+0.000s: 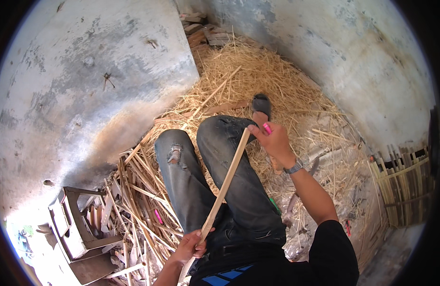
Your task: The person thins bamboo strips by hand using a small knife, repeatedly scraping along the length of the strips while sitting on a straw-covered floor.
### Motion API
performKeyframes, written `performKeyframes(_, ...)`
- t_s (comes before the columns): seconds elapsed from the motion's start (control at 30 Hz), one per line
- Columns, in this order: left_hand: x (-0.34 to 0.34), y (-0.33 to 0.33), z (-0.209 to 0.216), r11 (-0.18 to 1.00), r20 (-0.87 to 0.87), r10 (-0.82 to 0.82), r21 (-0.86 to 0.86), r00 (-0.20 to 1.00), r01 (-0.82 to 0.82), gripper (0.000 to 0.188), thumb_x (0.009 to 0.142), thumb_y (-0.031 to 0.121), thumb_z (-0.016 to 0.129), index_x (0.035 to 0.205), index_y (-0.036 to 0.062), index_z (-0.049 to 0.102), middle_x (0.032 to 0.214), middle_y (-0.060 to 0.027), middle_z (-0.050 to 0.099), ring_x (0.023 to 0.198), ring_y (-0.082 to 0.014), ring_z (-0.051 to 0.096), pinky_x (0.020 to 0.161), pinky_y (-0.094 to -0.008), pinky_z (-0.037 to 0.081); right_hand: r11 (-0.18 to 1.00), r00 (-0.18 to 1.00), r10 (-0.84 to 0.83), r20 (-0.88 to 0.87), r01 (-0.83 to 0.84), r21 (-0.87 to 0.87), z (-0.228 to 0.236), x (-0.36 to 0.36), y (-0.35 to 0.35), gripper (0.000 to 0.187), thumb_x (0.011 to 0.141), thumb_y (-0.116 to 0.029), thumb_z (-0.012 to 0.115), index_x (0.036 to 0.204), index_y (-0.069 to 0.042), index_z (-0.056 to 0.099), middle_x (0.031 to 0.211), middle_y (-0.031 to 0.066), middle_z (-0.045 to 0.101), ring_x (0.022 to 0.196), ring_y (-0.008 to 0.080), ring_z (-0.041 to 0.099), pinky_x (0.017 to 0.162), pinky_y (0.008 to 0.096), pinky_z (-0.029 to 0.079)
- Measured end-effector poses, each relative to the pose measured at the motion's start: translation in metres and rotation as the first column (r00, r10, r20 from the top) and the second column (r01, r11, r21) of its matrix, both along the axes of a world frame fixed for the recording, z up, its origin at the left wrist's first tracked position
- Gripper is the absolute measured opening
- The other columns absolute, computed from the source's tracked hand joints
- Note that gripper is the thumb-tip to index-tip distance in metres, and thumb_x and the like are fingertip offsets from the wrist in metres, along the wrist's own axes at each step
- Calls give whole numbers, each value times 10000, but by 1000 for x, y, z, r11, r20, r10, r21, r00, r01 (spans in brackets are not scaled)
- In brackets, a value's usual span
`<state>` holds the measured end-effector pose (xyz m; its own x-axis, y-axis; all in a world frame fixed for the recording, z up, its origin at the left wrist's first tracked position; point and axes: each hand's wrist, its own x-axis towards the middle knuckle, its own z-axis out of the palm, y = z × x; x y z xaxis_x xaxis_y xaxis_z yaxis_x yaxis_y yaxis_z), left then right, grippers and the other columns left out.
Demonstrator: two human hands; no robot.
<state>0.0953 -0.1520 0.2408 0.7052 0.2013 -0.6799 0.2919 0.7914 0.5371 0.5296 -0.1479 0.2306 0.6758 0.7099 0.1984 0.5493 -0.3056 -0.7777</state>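
A long, pale, flat bamboo strip [226, 180] runs aslant across my lap, from near my waist up past my knee. My left hand [191, 247] is wrapped around its lower part, close to my belt. At the upper end, the thumb of my right hand [276, 143] presses against the strip, with the fingers curled behind. Something small and bright pink [267, 127] shows at the right fingers; what it is I cannot make out. A watch [294, 167] sits on the right wrist.
Long split strips [139, 209] lie piled at my left, beside a broken wooden frame [82, 229]. Straw-like shavings [258, 66] cover the floor ahead. A slatted bamboo panel [405, 188] leans at the right. Stained walls [91, 71] close in around me.
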Motion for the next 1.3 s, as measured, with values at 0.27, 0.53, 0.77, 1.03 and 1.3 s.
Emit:
performKeyframes(0.27,17,2,-4,977,-3,-22,213,1000,22,558,1087,404,490,1474,1,480,641,17,391,485,-91,372,460,-243,300,979,979,203,3,-202,-29,12,-32,-28,541,992,-464,619,673,-28,602,561,207,535,530,424,557,494,478,400)
performKeyframes(0.53,82,24,8,971,8,42,233,999,-42,426,1090,263,535,1462,56,527,750,22,467,530,-36,354,462,-200,281,883,892,450,33,-439,-168,20,-78,-46,512,989,-490,600,696,-73,643,564,185,583,556,425,613,519,502,466)
performKeyframes(0.77,114,32,7,976,44,104,189,994,-111,453,1076,295,570,1473,78,546,737,33,451,525,-37,351,452,-199,267,884,880,456,137,-430,-183,14,-87,-44,496,990,-472,609,707,-67,648,564,192,584,550,413,616,514,489,474)
performKeyframes(1.03,49,12,18,980,-53,89,184,995,-78,455,1073,305,576,1440,36,572,669,30,419,505,-56,375,453,-208,256,965,952,242,184,-218,-142,-10,-8,-33,526,981,-524,597,736,-64,671,583,196,610,561,421,624,507,500,476)
performKeyframes(1.3,79,21,11,983,5,91,162,996,-91,431,1092,311,533,1436,52,568,670,38,401,483,-43,346,433,-212,235,800,811,570,131,-511,-313,19,-80,-43,630,981,-616,539,669,-82,659,562,179,608,557,405,638,531,488,512)
